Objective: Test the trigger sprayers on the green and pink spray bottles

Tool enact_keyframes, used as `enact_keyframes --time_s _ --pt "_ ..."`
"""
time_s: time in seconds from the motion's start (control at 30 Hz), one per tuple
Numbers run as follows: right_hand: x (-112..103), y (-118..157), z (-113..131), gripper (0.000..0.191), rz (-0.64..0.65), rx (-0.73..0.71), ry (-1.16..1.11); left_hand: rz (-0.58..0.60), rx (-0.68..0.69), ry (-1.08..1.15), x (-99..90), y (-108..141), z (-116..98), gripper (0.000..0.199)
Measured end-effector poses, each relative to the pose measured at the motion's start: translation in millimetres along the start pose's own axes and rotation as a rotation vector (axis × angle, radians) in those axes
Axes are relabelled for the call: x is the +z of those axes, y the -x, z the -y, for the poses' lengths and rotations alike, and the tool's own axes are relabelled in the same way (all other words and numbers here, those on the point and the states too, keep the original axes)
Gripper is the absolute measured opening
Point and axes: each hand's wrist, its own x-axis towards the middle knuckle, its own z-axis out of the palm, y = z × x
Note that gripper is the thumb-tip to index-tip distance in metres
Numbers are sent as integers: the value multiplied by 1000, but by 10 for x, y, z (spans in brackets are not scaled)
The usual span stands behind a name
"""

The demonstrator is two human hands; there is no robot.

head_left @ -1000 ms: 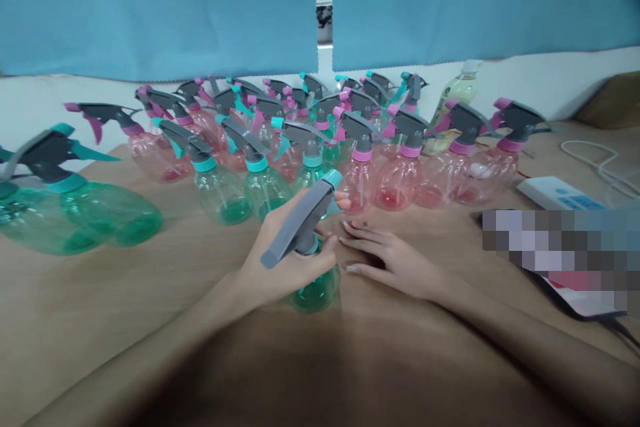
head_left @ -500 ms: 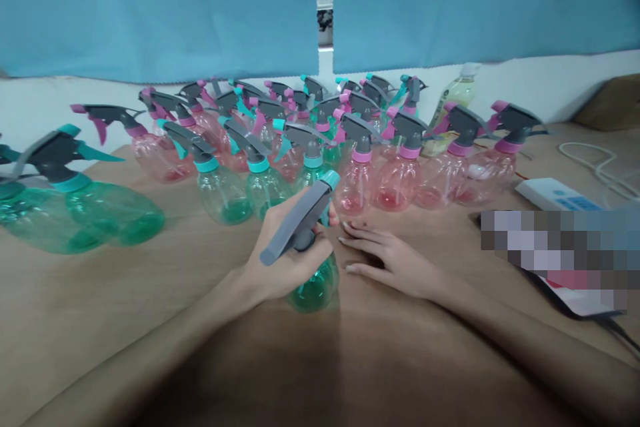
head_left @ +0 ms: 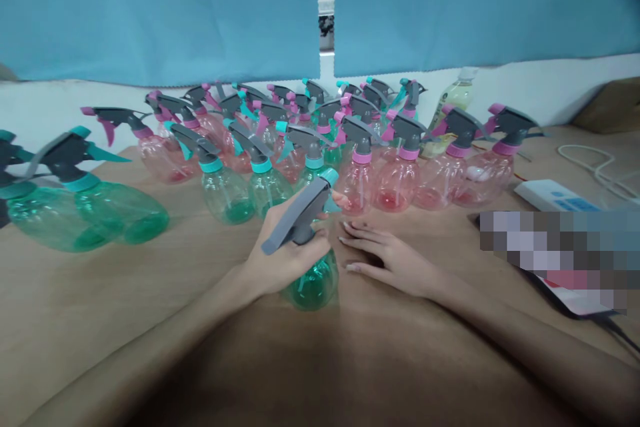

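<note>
My left hand [head_left: 287, 247] is wrapped round the neck of a green spray bottle [head_left: 313, 283], which stands on the wooden table. Its grey trigger head with a turquoise nozzle rises above the hand, and the hand hides most of the trigger and collar. To the right, my right hand [head_left: 390, 257] lies on the table with its fingers stretched out and nothing in it. Just behind the hands stand a green spray bottle [head_left: 227, 193] with a turquoise collar and a pink spray bottle [head_left: 393, 190] with a pink collar, among several others alike.
Two green spray bottles [head_left: 120, 210] stand at the left. A drink bottle [head_left: 457, 97] is at the back right. Nearer on the right are a white power strip [head_left: 550, 193], a white cable [head_left: 595, 167] and a blurred-out device [head_left: 555, 260]. Blue cloth [head_left: 165, 13] covers the back.
My left hand has kept its grip on the green spray bottle; its trigger head has shifted very slightly. The right hand stays put. The view has turned a little to the left.
</note>
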Motion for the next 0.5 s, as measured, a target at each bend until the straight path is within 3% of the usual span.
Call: enact_keyframes --time_s 0.17,0.3,0.5 --pt "5 5 -8 55 0 -14 1 23 -70 76 38 32 3 37" --pt "4 18 5 54 11 -14 40 4 -50 129 60 49 -15 42" --pt "-15 53 81 55 -19 -59 44 79 -14 190 42 89 11 45"
